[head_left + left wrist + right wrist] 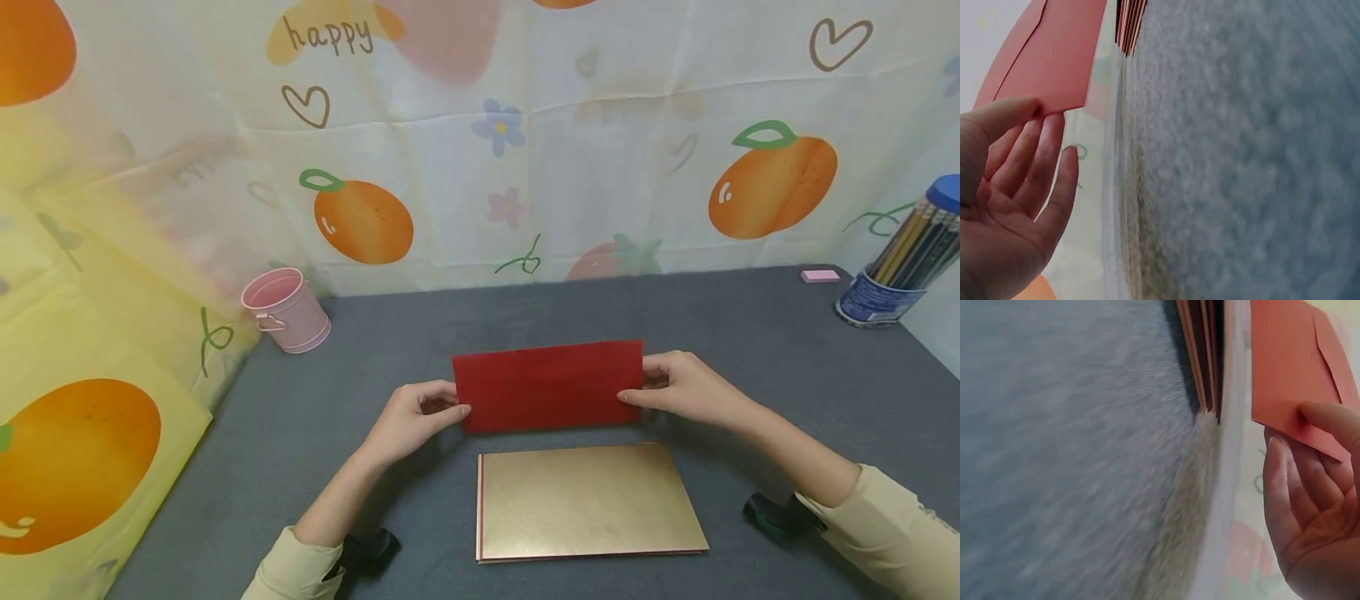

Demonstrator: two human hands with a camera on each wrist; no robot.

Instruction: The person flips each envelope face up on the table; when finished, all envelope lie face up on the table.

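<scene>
Red envelope (547, 385) held up off the grey tabletop (750, 350), long edge horizontal, roughly centre of the scene, just beyond the stack of gold cards (588, 500).

Left hand (416, 417): pinches the envelope's left short edge, thumb on the near face, fingers (1035, 156) behind it. Left wrist view confirms it: thumb tip pressed on the envelope corner (1047, 56), fingers nearly straight underneath, not curled tight.

Right hand (686, 387): same grip mirrored on the right short edge. Right wrist view shows the thumb on the flap side of the envelope (1291, 369), fingers (1285, 487) backing it from below, lightly bent.

Envelope flap seam is visible in both wrist views; can't tell whether it is sealed.

Gold cards: flat on the tabletop, near side of the envelope, a thin red/pink edge showing along the left side and bottom. Wrist views show the pile edge-on as several layered sheets (1200, 350). Not touched by either hand.

Rest:
- Pink bucket (287, 310) far left, at the backdrop's foot.
- Pencil tub (903, 258) with a blue lid, far right, tilted.
- Pink eraser (820, 276) just left of the tub, on the tabletop.
- Fruit-print cloth (525, 142) as backdrop, also draped down the left side.
- Cream sleeves on both forearms, black wrist mounts (772, 515) below them.
</scene>
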